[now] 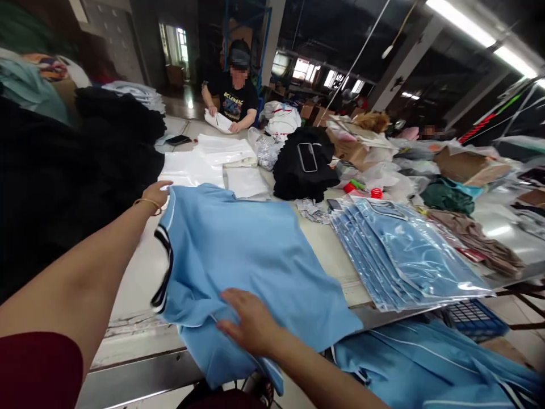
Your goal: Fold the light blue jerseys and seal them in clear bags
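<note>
Two grips (156, 195) (251, 324) on one blue shirt (255, 244)

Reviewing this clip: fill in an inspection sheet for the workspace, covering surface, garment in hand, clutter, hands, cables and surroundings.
Surface: pale table with a metal near edge.
Job's things: blue shirt, spread out, partly over the near edge.
Clutter: bagged blue garments on the right; black pile on the left.
Hands: left hand grips the shirt's far-left corner; right hand rests on it, fingers spread.
Cables: overhead cord with a white end.
Surroundings: co-worker across the table, handling white fabric; ceiling lights.
</note>
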Available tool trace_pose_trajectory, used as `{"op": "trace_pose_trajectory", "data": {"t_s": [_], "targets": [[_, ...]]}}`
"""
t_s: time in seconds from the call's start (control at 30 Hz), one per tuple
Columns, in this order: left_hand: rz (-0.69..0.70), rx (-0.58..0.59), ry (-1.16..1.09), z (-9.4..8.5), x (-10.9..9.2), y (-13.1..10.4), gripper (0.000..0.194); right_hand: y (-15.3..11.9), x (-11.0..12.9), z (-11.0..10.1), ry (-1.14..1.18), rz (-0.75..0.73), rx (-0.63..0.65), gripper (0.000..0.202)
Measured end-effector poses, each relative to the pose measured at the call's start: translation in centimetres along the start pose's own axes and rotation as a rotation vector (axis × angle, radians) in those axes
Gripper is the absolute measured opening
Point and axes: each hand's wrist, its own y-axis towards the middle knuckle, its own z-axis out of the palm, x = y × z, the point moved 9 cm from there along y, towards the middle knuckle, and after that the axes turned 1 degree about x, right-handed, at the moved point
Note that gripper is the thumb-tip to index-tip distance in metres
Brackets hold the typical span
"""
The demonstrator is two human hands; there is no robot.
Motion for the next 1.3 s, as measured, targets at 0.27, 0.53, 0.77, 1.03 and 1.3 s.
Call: {"op": "trace_pose_trajectory", "data": {"t_s": [0.27, 0.53, 0.77, 1.03, 1.3], "targets": [[-0.144, 0.239, 0.176, 10.9, 0.6, -10.6, 0.056, -7.0, -23.9, -3.9, -0.567, 0.736, -0.120, 0.056], [-0.119, 0.467, 0.393, 18.1, -1.1, -17.6, 0.073, -5.8, -28.1, -6.4, -0.721, 0.663, -0.042, 0.059], [-0.077, 0.397, 0.369, 14.0, -5.2, -25.9, 0.074, -3.0, -30.3, -8.0, -0.715, 0.446, -0.046, 0.060], [0.097, 0.672, 0.403, 6.4, 1.0, -34.3, 0.089, -2.3, -34.2, -7.6, -0.632, 0.471, 0.021, 0.069], [-0.269, 0.457, 0.576, -0.1, 7.4, -34.0, 0.097, -1.4, -33.7, -8.3, -0.596, 0.469, 0.015, 0.069]]}}
